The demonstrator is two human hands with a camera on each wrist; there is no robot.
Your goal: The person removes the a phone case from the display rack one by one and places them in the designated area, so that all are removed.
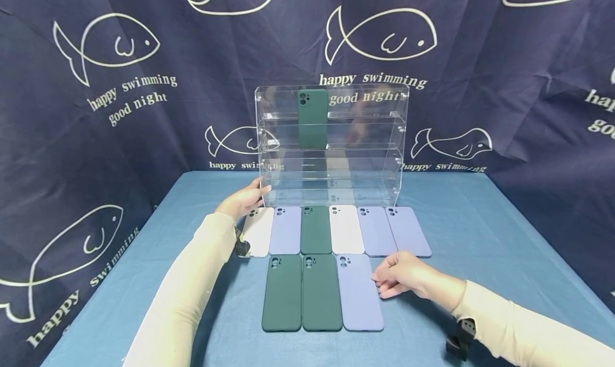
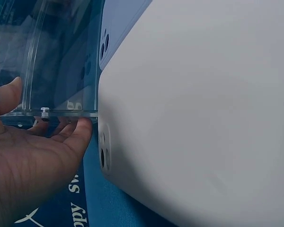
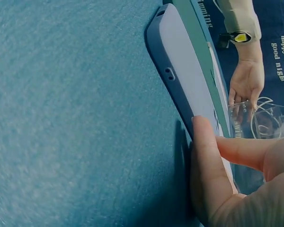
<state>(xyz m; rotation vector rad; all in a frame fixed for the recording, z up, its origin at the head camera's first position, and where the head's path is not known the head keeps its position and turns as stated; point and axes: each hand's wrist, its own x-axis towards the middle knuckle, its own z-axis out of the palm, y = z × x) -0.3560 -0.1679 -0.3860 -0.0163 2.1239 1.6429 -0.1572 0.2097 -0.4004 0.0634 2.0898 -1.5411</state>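
Observation:
My left hand [image 1: 244, 199] grips the left side of a clear acrylic display rack [image 1: 283, 137], the thumb on the inner face and the fingers behind the side panel [image 2: 68, 114]. One dark green phone case [image 1: 313, 116] stands upright on the rack's top tier. At the front row's right end, my right hand [image 1: 403, 275] pinches the right long edge of a lilac phone case [image 1: 360, 297], one finger along its side. To its left lie two dark green phone cases [image 1: 321, 297], side by side with camera cutouts facing the rack.
Between rack and front row lies a second row: a white case [image 1: 259, 232], a lilac one [image 1: 286, 231], a green one [image 1: 315, 231], another white [image 1: 347, 231], then two overlapping lilac cases [image 1: 410, 233]. A blue cloth [image 1: 480, 239] covers the table; a fish-print curtain [image 1: 480, 52] hangs behind.

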